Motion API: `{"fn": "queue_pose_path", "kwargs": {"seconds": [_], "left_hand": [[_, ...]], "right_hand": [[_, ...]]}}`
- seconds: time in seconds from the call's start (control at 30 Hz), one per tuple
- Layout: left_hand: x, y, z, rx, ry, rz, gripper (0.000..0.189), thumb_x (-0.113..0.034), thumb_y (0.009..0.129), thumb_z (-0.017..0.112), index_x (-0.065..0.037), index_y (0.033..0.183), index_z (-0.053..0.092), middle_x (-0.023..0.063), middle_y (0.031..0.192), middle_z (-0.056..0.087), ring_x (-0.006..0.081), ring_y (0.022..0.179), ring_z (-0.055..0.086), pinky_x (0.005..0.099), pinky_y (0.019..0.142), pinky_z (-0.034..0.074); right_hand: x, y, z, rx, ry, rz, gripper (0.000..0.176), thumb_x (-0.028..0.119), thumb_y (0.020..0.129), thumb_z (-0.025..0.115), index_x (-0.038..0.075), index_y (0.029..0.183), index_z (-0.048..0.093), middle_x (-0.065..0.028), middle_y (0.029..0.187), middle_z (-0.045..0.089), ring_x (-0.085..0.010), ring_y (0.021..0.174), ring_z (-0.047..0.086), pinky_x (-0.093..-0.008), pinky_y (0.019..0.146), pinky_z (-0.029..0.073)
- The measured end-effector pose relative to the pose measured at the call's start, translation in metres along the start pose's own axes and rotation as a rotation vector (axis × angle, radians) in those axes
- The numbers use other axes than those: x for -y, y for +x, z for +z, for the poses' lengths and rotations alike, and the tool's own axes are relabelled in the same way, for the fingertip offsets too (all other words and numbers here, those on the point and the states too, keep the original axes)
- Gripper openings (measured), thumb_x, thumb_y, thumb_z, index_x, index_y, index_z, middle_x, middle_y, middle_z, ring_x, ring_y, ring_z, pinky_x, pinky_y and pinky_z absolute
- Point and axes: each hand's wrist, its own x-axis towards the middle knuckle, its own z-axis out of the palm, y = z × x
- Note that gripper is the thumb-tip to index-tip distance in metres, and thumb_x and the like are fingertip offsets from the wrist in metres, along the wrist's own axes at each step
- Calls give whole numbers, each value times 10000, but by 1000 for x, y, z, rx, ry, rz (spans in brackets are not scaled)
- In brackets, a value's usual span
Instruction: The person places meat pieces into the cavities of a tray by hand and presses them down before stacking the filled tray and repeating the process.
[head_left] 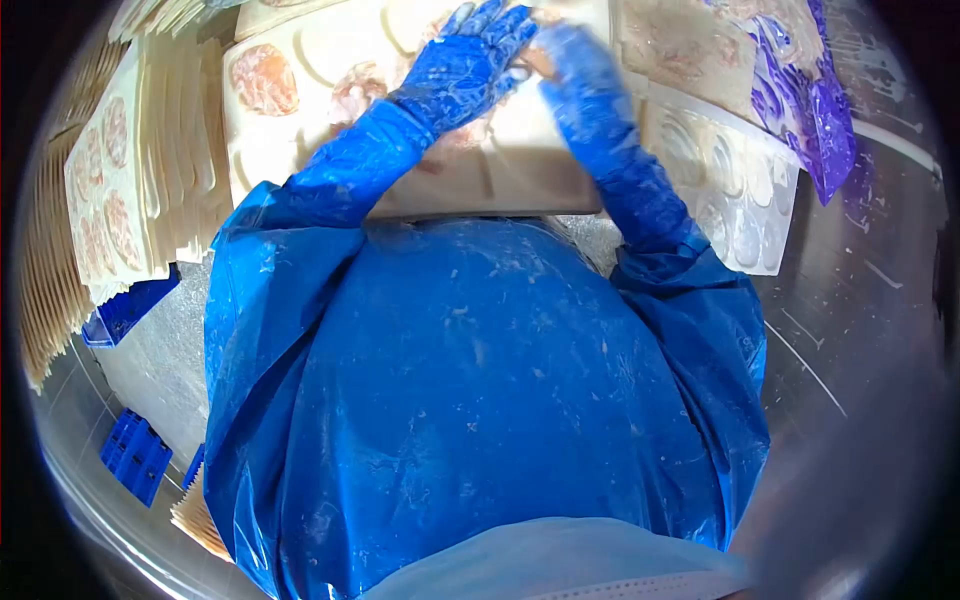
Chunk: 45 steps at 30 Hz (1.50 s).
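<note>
A cream tray (540,180) with rounded hollows lies in front of me. In its left hollow sits a pale pink piece of raw meat (265,80); a second meat piece (357,92) lies beside my left wrist. My left hand (468,62), in a wet blue glove, is over the tray with fingers stretched out. My right hand (585,75), gloved too, is smeared by motion at the tray's right side. Between the hands shows a small orange-pink bit (538,62) at the right fingertips; I cannot tell whether they grip it. More meat shows under my left forearm.
At left stand stacked cream trays (180,150), the front one holding meat. On the right are an empty white tray (745,185), a bin of meat (680,50) and a purple plastic bag (825,150). A blue crate (137,455) is low at left.
</note>
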Motion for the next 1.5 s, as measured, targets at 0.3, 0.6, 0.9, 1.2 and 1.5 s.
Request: {"fn": "queue_pose_path", "kwargs": {"seconds": [0.3, 0.6, 0.9, 1.2, 1.5], "left_hand": [[27, 31, -2, 292, -544, -48, 661, -269, 955, 579, -11, 1530, 378, 271, 1459, 496, 413, 1408, 419, 522, 1184, 290], [-14, -105, -51, -109, -156, -230, 449, -131, 967, 559, -126, 1416, 573, 144, 1453, 545, 353, 1333, 499, 468, 1109, 396], [-2, -91, -91, -28, -89, -413, 429, -424, 941, 650, -93, 1214, 662, 148, 1033, 678, 352, 989, 656, 441, 837, 516], [4, -113, -86, 206, 32, -380, 469, -398, 963, 635, -67, 1294, 614, 155, 1242, 647, 355, 1108, 640, 470, 939, 503], [5, -89, -50, 60, -255, -140, 379, -202, 974, 581, -111, 1341, 612, 154, 1329, 614, 327, 1238, 570, 419, 1115, 420]], "right_hand": [[7, 10, -26, -15, 1, 9, 584, 259, 898, 701, 89, 1434, 545, -143, 1472, 533, -331, 1390, 458, -473, 1165, 335], [4, 32, 5, -157, 144, -50, 410, 220, 862, 779, 61, 1222, 663, -142, 1178, 710, -333, 1075, 672, -419, 955, 524], [66, -13, -7, 265, 236, 133, 308, 305, 906, 721, 87, 1117, 665, -136, 963, 705, -343, 884, 697, -429, 784, 551], [47, -21, -23, 134, 799, 306, 212, 133, 911, 729, 58, 1053, 591, -77, 995, 648, -172, 930, 649, -339, 841, 539], [22, 43, -31, 243, 821, 82, 355, 125, 923, 715, 53, 1246, 587, -80, 1153, 621, -191, 1020, 625, -317, 855, 537]]}}
